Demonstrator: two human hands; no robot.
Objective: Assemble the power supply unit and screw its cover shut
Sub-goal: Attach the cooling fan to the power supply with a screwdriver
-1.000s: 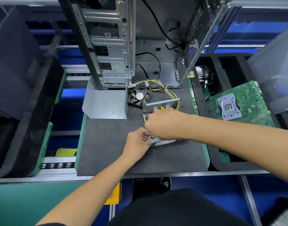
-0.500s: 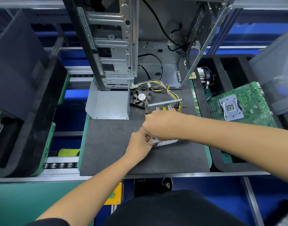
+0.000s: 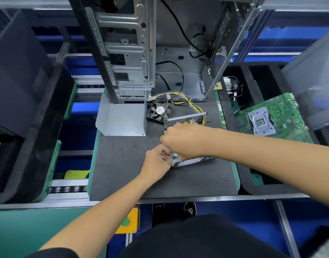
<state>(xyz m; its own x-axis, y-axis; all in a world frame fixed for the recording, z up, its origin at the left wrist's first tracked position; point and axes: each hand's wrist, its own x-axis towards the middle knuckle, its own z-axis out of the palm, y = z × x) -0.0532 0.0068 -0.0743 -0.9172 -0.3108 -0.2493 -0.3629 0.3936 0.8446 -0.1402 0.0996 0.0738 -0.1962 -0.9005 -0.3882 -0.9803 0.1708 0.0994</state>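
Observation:
The open power supply unit (image 3: 186, 120), a perforated metal box with yellow and black cables, lies on the dark mat (image 3: 122, 174). My right hand (image 3: 186, 140) lies over it with curled fingers and hides most of its inside. My left hand (image 3: 157, 161) pinches at the box's near left corner, where something small and blue-white shows between the fingers. What either hand holds inside is hidden. The grey bent cover (image 3: 122, 120) lies to the left on the mat. A black fan (image 3: 160, 110) rests behind the box.
An open computer case (image 3: 141, 49) stands upright at the back of the mat. A green motherboard (image 3: 271, 120) lies in a black foam tray on the right. Black foam trays (image 3: 29, 127) sit at the left. A yellow box with a green button (image 3: 127, 222) hangs below the table edge.
My left hand has closed in against the box's near left corner, under my right hand. The right hand has stayed over the box.

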